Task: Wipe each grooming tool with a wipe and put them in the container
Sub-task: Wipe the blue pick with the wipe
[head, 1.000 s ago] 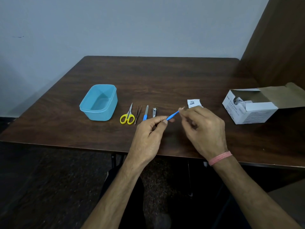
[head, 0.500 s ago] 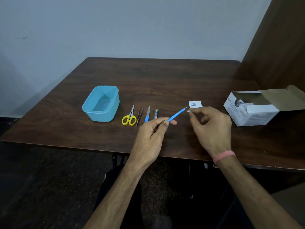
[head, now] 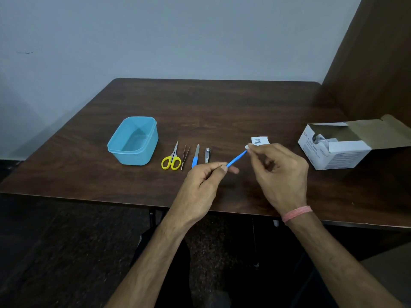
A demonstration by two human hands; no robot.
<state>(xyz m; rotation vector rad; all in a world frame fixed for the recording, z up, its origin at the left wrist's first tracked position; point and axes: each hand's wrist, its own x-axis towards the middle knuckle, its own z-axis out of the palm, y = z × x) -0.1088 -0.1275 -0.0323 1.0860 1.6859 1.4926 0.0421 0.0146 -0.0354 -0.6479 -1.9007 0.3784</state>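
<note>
My left hand (head: 200, 185) pinches the near end of a thin blue-handled tool (head: 236, 159) above the table. My right hand (head: 280, 174) pinches a small white wipe (head: 247, 147) round the tool's far tip. Left of my hands, a row lies on the table: yellow-handled scissors (head: 171, 160), tweezers (head: 185, 157), a blue-handled file (head: 195, 157) and a nail clipper (head: 207, 155). The light blue container (head: 133, 141) stands open at the left end of the row with nothing visible inside.
A torn white wipe wrapper (head: 259, 140) lies just beyond my right hand. An open white cardboard box of wipes (head: 338, 150) sits at the right. The dark wooden table (head: 222, 107) meets a brown panel at its right side.
My right hand drew the wipe outward along the blue tool, off its tip, then came back onto the tip. My left hand kept its hold.
</note>
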